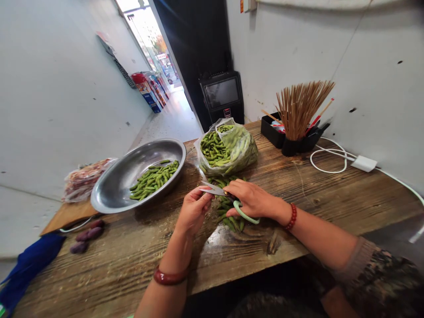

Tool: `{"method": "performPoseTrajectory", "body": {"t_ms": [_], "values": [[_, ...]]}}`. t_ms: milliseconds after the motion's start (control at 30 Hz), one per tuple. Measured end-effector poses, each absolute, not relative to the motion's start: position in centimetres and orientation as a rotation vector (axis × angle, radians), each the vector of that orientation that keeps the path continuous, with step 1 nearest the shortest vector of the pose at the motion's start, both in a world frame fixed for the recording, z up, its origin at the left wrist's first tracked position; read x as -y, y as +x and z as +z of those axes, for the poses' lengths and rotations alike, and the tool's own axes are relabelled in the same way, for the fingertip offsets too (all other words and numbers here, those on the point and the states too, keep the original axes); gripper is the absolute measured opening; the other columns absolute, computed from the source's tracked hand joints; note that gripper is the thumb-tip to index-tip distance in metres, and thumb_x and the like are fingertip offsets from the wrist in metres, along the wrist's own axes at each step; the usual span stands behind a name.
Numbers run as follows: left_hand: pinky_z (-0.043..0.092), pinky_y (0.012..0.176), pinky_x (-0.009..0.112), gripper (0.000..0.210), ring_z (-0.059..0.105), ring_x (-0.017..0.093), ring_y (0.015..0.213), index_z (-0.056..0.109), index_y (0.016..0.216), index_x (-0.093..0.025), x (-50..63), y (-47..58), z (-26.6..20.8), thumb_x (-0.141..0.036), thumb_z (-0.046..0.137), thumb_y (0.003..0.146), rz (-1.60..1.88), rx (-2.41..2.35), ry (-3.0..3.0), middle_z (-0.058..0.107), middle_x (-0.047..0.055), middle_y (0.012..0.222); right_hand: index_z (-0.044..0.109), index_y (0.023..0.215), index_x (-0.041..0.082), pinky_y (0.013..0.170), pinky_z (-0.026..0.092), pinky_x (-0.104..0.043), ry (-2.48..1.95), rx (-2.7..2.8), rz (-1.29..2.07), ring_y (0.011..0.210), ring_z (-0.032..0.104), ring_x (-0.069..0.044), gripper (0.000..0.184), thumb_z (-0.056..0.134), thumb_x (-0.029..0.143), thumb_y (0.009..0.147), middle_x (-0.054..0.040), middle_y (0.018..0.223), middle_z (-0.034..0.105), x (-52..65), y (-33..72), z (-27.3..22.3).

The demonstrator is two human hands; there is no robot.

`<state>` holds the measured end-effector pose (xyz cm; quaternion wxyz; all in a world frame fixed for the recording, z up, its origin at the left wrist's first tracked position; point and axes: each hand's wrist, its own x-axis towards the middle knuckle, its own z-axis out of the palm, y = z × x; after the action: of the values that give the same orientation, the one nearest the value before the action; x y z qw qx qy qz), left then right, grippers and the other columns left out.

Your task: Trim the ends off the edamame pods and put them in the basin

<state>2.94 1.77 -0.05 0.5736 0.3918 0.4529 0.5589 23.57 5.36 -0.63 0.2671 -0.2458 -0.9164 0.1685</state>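
My right hand (253,198) grips a pair of scissors (245,214) with light green handles, their blades apart and pointing left. At the blades, my left hand (194,211) has its fingers pinched together; whatever they hold is too small or hidden to name. Under my hands lies a loose pile of green edamame pods (228,215), partly covered by the right hand. Just behind it stands a clear plastic bag (243,152) full of pods. To the left, a wide metal basin (111,187) contains more pods (154,179) on its right side.
Left of the basin sits a plastic-wrapped package (84,181). Several purple tubers (86,236) and a dark blue cloth (36,260) lie nearer. At the back right are a bundle of skewers (298,110), a black box (271,132) and a white cable with an adapter (363,163).
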Motion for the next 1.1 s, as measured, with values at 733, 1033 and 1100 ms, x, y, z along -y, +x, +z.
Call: {"method": "performPoseTrajectory", "body": {"t_ms": [733,1033,1100], "values": [[0.023,0.039,0.015,0.019,0.033,0.003,0.042,0.063,0.081,-0.015,-1.8,2.3,0.8,-0.023,0.074,0.068,1.204,-1.02,0.85,0.049,-0.005,0.057,0.057,0.105,0.016,0.074,0.043,-0.03,-0.759,2.463,0.394,0.084,0.053,-0.02,0.034,0.071,0.037,0.082,-0.007,0.094,0.061,-5.9,23.7,-1.0],[0.032,0.04,0.017,0.023,0.045,0.007,0.047,0.06,0.079,-0.016,-2.2,2.4,0.3,-0.034,0.073,0.073,1.148,-1.098,0.934,0.049,-0.004,0.061,0.057,0.109,0.013,0.077,0.044,-0.032,-0.814,2.385,0.407,0.087,0.054,-0.021,0.038,0.068,0.038,0.084,-0.0094,0.096,0.061,-6.6,24.3,-0.8],[0.03,0.041,0.019,0.021,0.04,0.008,0.043,0.063,0.083,-0.017,-2.1,2.9,0.0,-0.036,0.07,0.076,1.096,-1.165,1.06,0.044,-0.006,0.055,0.057,0.11,0.012,0.078,0.045,-0.032,-0.815,2.395,0.399,0.088,0.054,-0.022,0.039,0.069,0.038,0.084,-0.0097,0.097,0.062,-6.5,24.2,-0.7]]}}
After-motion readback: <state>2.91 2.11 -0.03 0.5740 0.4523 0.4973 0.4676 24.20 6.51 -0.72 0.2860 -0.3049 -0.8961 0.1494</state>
